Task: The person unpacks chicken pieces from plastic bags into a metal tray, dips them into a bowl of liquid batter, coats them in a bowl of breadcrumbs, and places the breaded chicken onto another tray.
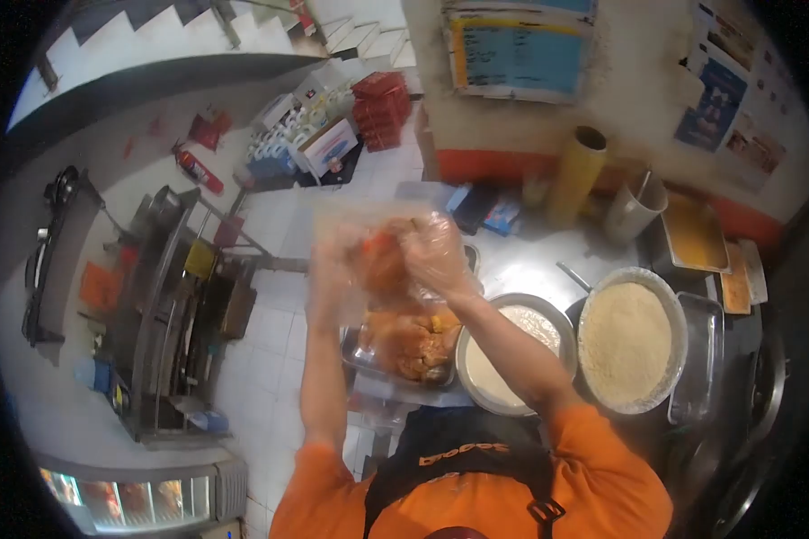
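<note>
My right hand (433, 256), under clear, shiny plastic, is closed on a plastic bag (333, 216) with orange-red marinated meat (382, 269) inside. On the bag's other side, my left hand (333, 265) grips it too, though motion smears its fingers. The bag is lifted over a metal tray (361, 359) where more marinated meat pieces (413, 346) lie. Right of that tray, partly behind my right forearm, stands a round bowl (470, 382) of pale, creamy batter (530, 328).
A large bowl of dry flour-like powder (629, 341) sits farther right, beside a clear rectangular tray (703, 359). Along the wall stand a tall yellow cylinder (577, 175), a white pitcher (636, 211) and a steel container (697, 234). A metal rack (166, 314) is at left.
</note>
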